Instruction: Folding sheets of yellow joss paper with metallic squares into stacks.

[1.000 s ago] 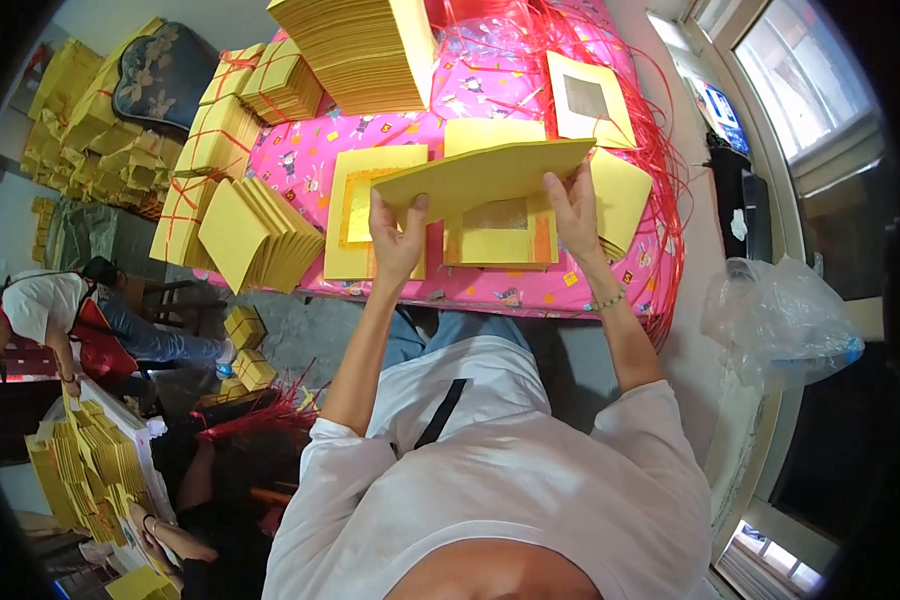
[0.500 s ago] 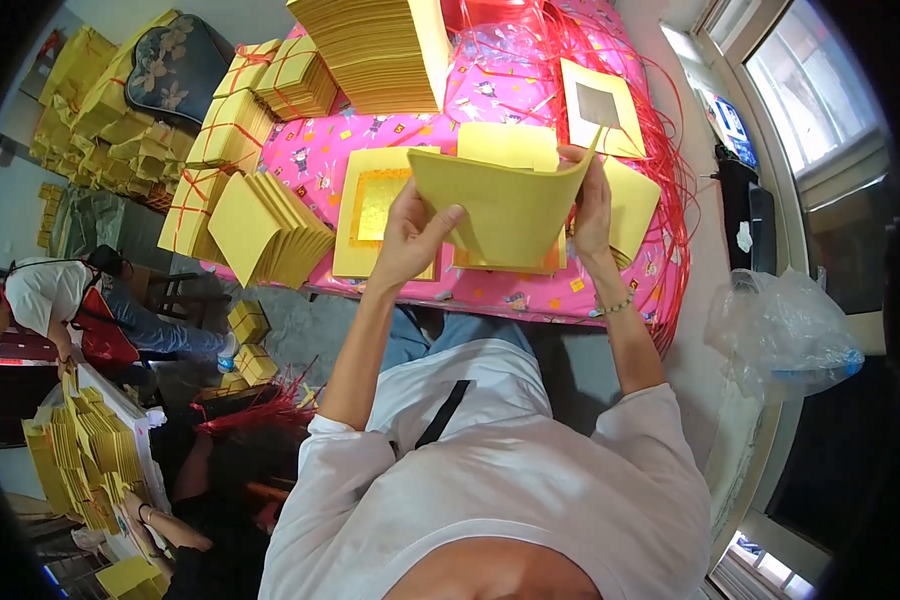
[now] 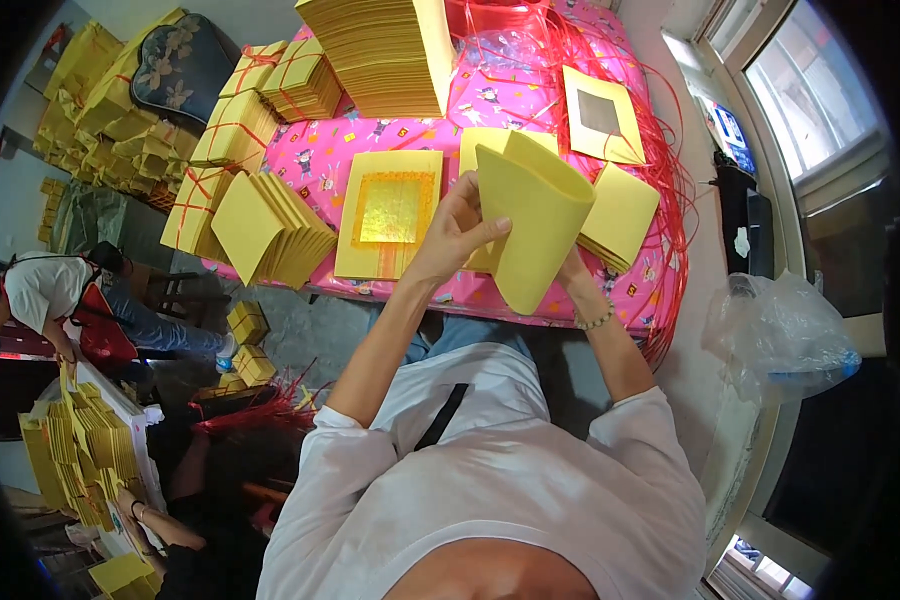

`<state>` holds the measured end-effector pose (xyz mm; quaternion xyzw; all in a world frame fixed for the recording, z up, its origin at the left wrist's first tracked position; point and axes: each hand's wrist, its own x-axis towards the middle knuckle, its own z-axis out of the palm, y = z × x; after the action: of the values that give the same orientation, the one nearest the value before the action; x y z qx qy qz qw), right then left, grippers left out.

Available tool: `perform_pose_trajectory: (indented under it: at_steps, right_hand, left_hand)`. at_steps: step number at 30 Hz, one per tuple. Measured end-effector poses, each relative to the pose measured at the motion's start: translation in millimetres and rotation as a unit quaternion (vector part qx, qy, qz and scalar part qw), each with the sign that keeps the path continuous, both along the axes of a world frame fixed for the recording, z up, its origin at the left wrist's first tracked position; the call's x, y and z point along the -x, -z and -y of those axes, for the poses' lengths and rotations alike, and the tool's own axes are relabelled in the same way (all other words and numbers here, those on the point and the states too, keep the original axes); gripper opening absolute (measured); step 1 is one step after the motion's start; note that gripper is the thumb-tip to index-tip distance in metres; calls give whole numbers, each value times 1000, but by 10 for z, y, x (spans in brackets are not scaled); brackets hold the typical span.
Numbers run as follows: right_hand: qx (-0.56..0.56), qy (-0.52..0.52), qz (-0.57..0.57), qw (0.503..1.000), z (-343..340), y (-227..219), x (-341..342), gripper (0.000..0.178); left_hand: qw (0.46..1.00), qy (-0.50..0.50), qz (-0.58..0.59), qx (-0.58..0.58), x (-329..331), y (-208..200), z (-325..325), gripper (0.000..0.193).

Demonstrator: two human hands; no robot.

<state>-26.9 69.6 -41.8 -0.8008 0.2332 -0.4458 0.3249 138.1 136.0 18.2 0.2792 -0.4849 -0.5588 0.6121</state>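
Observation:
A plain yellow paper sheet (image 3: 540,225) is bent into a loose curl in front of me, above the pink-covered table. My left hand (image 3: 458,238) pinches its left edge, thumb on the near face. Behind the curl's lower right side is my right hand (image 3: 576,276); its fingers are hidden by the paper. To the left of my left hand lies a yellow paper pile with a shiny gold square (image 3: 390,215) on top. Partly covered by the curl is another yellow pile (image 3: 480,145). A third yellow stack (image 3: 622,215) rests to the right.
Yellow bundles tied with red string (image 3: 232,128) and a tall paper stack (image 3: 375,60) stand at the table's back left. Red strands (image 3: 670,230) hang over its right edge, near a yellow sheet with a grey square (image 3: 602,115). Two people work at lower left.
The sheet has gone from spread wide between both hands to a curl. My left hand moved right, uncovering the gold square; my right hand moved down behind the paper.

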Motion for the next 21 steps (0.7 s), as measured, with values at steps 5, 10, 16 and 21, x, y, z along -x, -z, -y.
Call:
perform_pose_trajectory:
  at_steps: [5,10,16,21]
  right_hand:
    - [-330,-68,259,905,-54,-378,49,53]
    - [-156,-88,162,970,-126,-434,132,55]
    - [-199,-8,55,979,-183,-276,146,56]
    - [-217,2,46,975,-123,-172,164,48]
  left_hand:
    - [995,-85,-31,40,2,82,143,39]
    - [987,-139,51,61,14,286,206,39]
    - [978,-140,144,63,66,474,153,37]
    - [981,-134,133,38,84,433,165,38]
